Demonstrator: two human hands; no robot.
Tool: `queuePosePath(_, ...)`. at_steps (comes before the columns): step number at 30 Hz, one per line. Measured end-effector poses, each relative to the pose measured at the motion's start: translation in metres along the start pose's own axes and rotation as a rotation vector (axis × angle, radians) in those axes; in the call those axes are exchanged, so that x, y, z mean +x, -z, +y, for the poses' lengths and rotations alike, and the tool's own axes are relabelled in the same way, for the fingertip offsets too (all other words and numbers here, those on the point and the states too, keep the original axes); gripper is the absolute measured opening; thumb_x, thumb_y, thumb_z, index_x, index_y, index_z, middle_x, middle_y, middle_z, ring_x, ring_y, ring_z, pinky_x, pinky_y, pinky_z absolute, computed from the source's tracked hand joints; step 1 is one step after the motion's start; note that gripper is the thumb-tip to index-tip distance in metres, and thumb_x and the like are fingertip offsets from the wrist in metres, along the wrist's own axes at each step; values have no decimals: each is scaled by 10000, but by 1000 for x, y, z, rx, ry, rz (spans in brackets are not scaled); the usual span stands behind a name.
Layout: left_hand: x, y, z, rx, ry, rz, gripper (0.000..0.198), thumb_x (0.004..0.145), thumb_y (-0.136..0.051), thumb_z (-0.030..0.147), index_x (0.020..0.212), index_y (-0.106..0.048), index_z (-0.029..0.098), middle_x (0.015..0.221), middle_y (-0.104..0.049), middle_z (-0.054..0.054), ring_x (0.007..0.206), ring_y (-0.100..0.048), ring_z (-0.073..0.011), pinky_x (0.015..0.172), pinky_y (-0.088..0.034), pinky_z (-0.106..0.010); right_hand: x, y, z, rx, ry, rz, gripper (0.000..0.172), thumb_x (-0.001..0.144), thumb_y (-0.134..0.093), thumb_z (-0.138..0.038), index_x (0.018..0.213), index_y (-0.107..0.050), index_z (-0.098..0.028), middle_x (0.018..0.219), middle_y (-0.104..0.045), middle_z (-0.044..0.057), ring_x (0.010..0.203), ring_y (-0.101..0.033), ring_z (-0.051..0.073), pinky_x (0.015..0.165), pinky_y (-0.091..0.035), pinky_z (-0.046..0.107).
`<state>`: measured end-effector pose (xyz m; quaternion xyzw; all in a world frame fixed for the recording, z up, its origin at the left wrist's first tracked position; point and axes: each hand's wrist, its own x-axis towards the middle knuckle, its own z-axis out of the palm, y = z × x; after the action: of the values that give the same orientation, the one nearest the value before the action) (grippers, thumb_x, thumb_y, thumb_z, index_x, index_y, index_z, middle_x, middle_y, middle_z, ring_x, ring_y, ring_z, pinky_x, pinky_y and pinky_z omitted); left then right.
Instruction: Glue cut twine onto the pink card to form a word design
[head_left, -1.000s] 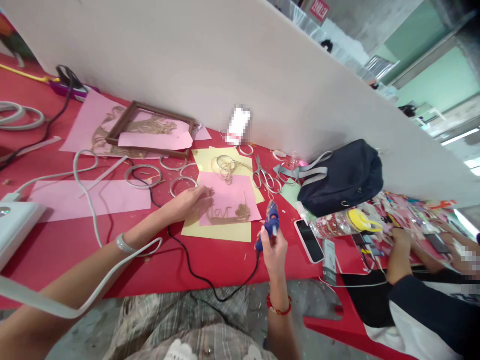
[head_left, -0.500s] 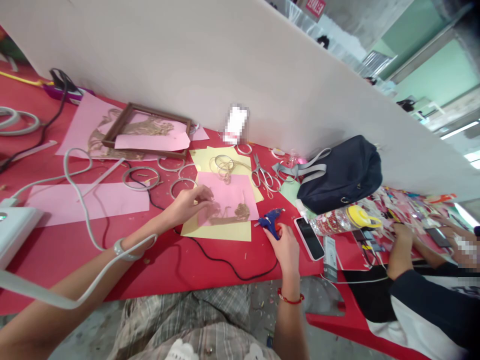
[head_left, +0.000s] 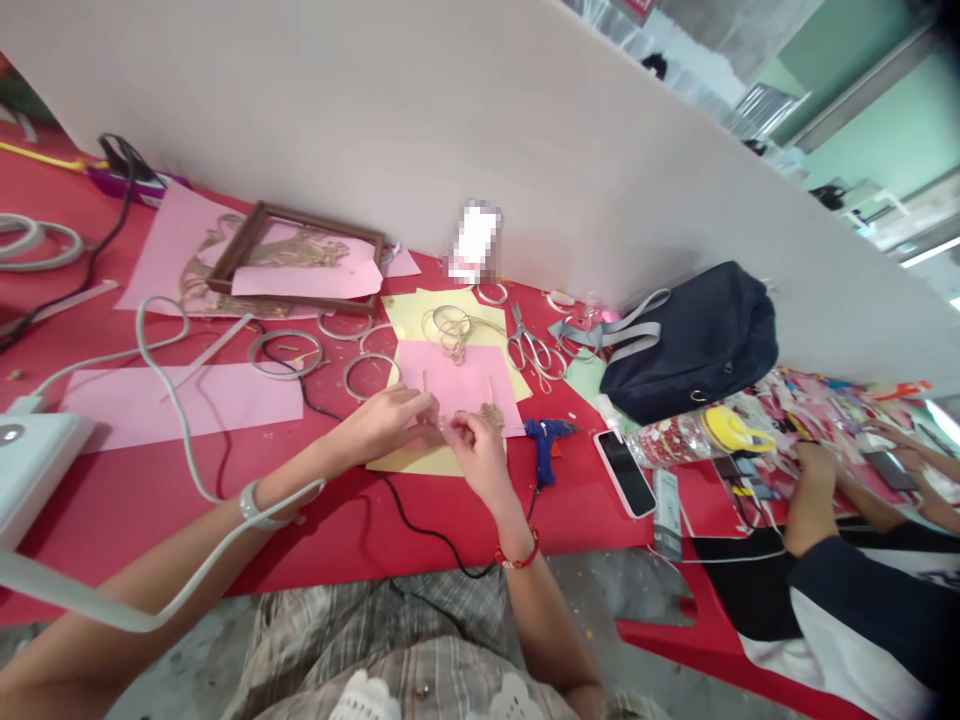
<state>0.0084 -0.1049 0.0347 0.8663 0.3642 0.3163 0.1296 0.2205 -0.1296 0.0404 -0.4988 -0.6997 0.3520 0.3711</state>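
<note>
With the blue plastic glue gun [head_left: 546, 438] lying just beside it, the pink paper sheet [head_left: 459, 375] seems only partly decorated: left hand [head_left: 390, 420] and right hand [head_left: 474, 450] pinch thin brown twine [head_left: 490, 413] on its near edge.

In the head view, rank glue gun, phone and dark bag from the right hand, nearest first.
1. Glue gun, just right of the right hand.
2. Phone, farther right, near the table edge.
3. Dark bag, far right, back by the white board.
</note>
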Motion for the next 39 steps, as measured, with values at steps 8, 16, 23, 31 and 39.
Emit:
queuePosePath(8, 0, 0, 7, 73, -102, -51, 159, 1074, -533, 278, 965, -603, 187, 834, -689, -36, 720, -616, -175, 753, -423, -298, -1, 8, -1, 111, -35, -94, 209, 914, -639, -407, 842, -664, -213, 780, -641, 21, 629, -505, 149, 585, -412, 284)
queuePosePath(16, 1, -3, 2, 11, 24, -38, 303, 1092, -506, 441, 1082, -642, 170, 936, -734, -79, 846, -681, -215, 775, -475, -320, 13, 34, 22, -52, -107, 82, 178, 866, -625, -388, 802, -647, -223, 769, -659, 22, 684, -573, 182, 665, -464, 302)
queuePosePath(23, 1, -8, 6, 21, 18, -42, 264, 1082, -504, 302, 1207, -683, 155, 1199, -714, -167, 1094, -680, -276, 916, -530, -396, 17, 28, 34, -154, -137, 83, 114, 831, -598, -311, 748, -613, -236, 744, -669, 19, 673, -573, 192, 679, -474, 308)
queuePosePath(31, -1, -15, 6, 105, -12, -45, 282, 1070, -542, 312, 1276, -652, 155, 1239, -696, -179, 1100, -676, -291, 925, -531, -409, 20, 20, 32, -230, -126, 77, 138, 842, -604, -252, 715, -552, -239, 730, -617, 5, 666, -558, 184, 672, -445, 300)
queuePosePath(39, -3, -16, 6, 99, 1, -74, 307, 1064, -557, 352, 1281, -663, 162, 1266, -682, -189, 1133, -663, -311, 947, -523, -431, 18, 17, 34, -251, -115, 87, 130, 849, -585, -240, 727, -540, -241, 738, -624, 8, 679, -564, 186, 682, -434, 299)
